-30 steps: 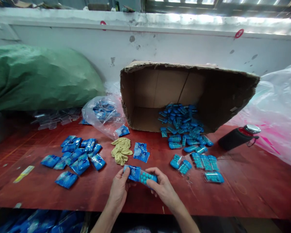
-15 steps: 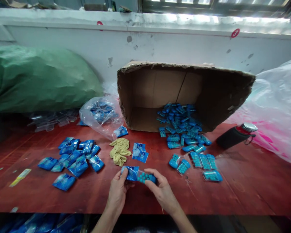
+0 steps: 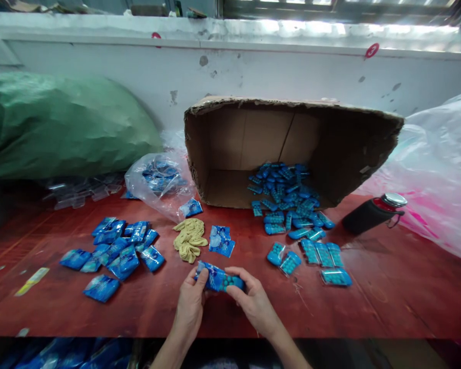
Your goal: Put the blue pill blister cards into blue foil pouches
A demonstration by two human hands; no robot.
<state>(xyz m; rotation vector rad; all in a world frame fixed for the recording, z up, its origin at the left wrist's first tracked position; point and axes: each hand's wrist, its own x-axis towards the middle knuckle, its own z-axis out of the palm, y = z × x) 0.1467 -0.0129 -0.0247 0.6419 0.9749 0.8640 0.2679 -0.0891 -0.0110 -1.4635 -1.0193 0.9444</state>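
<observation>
My left hand [image 3: 192,294] pinches a blue printed packet [image 3: 212,277] near the table's front edge. In my right hand [image 3: 253,297] is a small clear pack of blue balls [image 3: 232,282], gripped at its right end. The left part of that pack is covered by the packet, which appears to sit around it. Just beyond my hands lie flat blue packets [image 3: 221,241] and a crumpled yellow-green cloth [image 3: 190,240]. Several filled blue packets [image 3: 123,262] are piled to the left. Loose packs of blue balls [image 3: 291,263] lie to the right.
A cardboard box [image 3: 225,187] on its side spills more ball packs [image 3: 284,189]. A black bottle [image 3: 369,215] leans at the right. A clear bag [image 3: 138,179] of blue packets and a large green sack [image 3: 69,125] stand back left on the red table [image 3: 388,312].
The blue packet and the ball pack have come together. More of the pack is now covered by the packet, and my hands are closer to each other.
</observation>
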